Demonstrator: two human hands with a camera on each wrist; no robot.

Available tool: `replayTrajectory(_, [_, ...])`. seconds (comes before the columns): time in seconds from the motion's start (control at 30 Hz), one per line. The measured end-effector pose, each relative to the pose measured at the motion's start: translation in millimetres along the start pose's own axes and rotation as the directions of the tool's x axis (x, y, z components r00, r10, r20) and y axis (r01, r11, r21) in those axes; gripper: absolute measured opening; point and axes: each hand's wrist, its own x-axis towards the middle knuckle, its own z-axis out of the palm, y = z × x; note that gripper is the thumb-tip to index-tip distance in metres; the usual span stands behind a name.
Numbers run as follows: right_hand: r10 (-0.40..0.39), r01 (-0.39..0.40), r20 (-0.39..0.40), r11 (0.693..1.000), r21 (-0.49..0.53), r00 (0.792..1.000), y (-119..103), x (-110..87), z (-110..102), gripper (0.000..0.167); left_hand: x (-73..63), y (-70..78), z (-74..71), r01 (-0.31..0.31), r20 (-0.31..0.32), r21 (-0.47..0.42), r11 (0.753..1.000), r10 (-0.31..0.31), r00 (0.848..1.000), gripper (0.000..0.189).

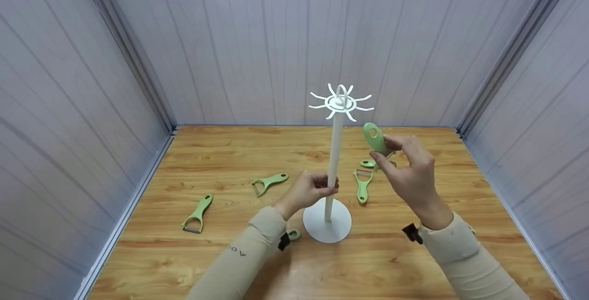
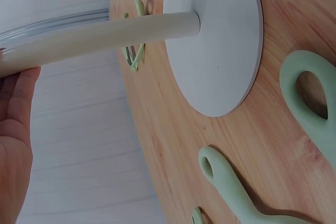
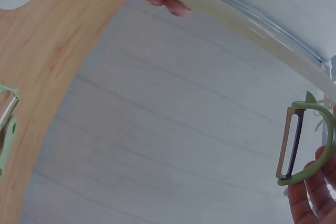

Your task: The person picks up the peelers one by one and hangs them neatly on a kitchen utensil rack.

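A white stand rises from a round base (image 1: 317, 228), its pole (image 1: 335, 148) topped by a ring of curved hooks (image 1: 340, 103). The left hand (image 1: 308, 192) grips the pole low down, fingers curled round it. To the right of the pole, the right hand (image 1: 412, 175) holds a green peeler (image 1: 375, 139) with its holed handle end up, just below hook height and apart from the hooks. In the right wrist view the peeler's metal blade (image 3: 290, 142) shows beside the fingers (image 3: 302, 203).
Green peelers lie about the wooden table: one at far left (image 1: 199, 215), another peeler (image 1: 271, 182) left of the pole, and a peeler (image 1: 363, 189) right of it. Behind that lies a peeler handle (image 1: 367, 163). One peeler (image 1: 293, 234) is partly under the left forearm. Panel walls (image 1: 285, 47) enclose the table.
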Motion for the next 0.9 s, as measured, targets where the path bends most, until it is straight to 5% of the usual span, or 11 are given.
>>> replayTrajectory(0.9, [-0.071,0.076,-0.058,0.992,0.099,0.996,-35.8,23.4,20.8,0.035,-0.6,-0.7,1.9,0.007,0.003,-0.035,0.999,-0.007,1.0,0.014])
